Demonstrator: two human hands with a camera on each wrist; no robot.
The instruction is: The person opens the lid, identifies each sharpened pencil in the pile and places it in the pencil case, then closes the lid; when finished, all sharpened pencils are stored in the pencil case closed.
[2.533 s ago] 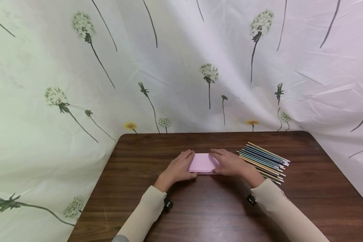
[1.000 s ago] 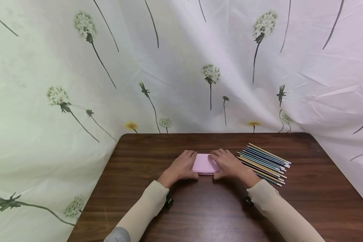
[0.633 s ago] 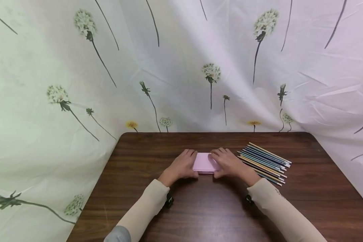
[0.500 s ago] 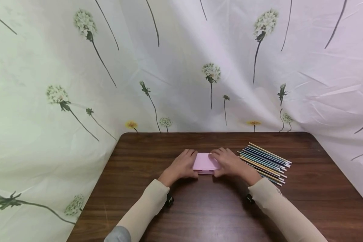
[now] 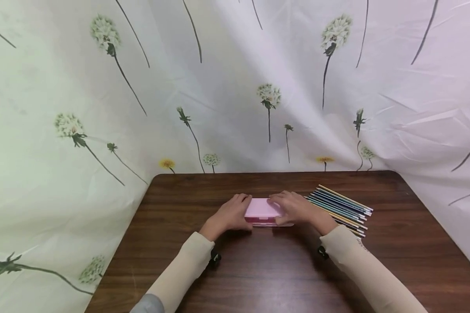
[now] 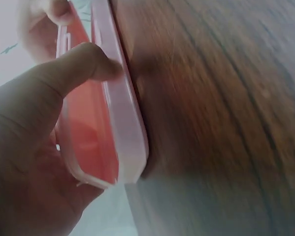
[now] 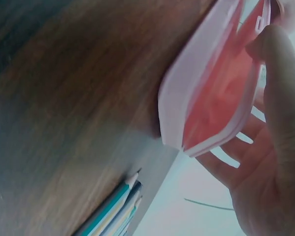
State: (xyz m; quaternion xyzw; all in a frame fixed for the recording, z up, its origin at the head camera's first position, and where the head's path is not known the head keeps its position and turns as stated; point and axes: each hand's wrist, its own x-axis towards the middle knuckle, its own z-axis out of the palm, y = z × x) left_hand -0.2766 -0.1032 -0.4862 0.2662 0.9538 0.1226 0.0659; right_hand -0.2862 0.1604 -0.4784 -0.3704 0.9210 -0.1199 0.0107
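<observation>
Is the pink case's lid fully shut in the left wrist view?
No: the pink case shows a gap between lid and base, with the left hand thumb at the lid's edge, on the wooden table.

The head view looks forward and down from above the near edge of the table, taking in both sleeves, the whole tabletop and the flowered cloth hung behind and to each side. It stands well back.

The left wrist view sits very close, low beside the left hand, looking along the wood at the left end of the pink case.

The right wrist view is equally close, low beside the right hand, facing the right end of the case, with pencil tips nearby.

All three views share the pink case and the wood around it; the head view and right wrist view also share the pencils.
</observation>
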